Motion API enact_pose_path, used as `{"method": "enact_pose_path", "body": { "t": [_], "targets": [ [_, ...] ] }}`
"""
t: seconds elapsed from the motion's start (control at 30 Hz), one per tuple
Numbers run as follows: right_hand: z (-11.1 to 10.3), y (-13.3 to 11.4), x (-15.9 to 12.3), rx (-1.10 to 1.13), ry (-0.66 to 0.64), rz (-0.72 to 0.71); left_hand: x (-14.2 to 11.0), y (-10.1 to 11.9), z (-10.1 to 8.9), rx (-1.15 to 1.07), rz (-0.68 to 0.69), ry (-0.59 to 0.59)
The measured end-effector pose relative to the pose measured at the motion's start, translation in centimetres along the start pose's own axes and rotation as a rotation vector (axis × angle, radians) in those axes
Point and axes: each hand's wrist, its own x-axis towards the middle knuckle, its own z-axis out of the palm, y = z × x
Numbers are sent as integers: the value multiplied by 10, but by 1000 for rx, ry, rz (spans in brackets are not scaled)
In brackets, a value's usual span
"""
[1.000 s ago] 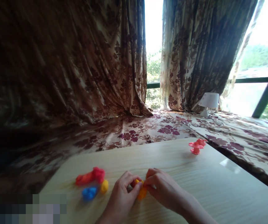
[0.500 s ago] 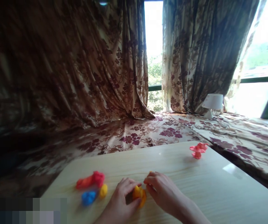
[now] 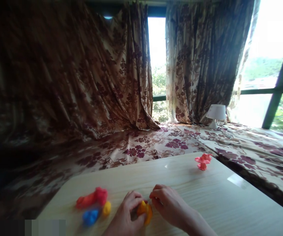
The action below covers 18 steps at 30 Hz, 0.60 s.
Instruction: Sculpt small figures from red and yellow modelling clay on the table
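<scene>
My left hand (image 3: 129,211) is closed around a yellow-orange lump of modelling clay (image 3: 146,211), thumb in front and fingers behind, low over the table. Just to the right of that lump, my right hand (image 3: 164,200) is apart from it, its fingertips pinched together. What the pinch holds, if anything, is hidden. Left of my hands lie a long red-orange and pink clay piece (image 3: 91,199), a blue clay lump (image 3: 90,217) and a small yellow clay ball (image 3: 106,208), close together.
A pink-red clay figure with a disc-like top and a foot (image 3: 202,161) stands at the far right corner of the pale wooden table (image 3: 131,177). Beyond the table are flowered cloth (image 3: 176,144), a small white lamp (image 3: 216,113), patterned curtains (image 3: 121,82) and windows.
My right hand has drawn back from the yellow-orange clay, which both hands touched earlier. My left hand keeps hold of it. The view has tilted slightly upward.
</scene>
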Motion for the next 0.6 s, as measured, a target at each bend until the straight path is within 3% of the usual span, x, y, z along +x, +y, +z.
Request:
{"method": "enact_pose_path", "body": {
  "t": [0.33, 0.6],
  "targets": [
    [8, 4, 4, 68, 12, 11, 2, -9, 2, 27, -20, 30],
    [10, 5, 6, 4, 21, 40, 5, -26, 6, 156, 84, 31]
  ]
}}
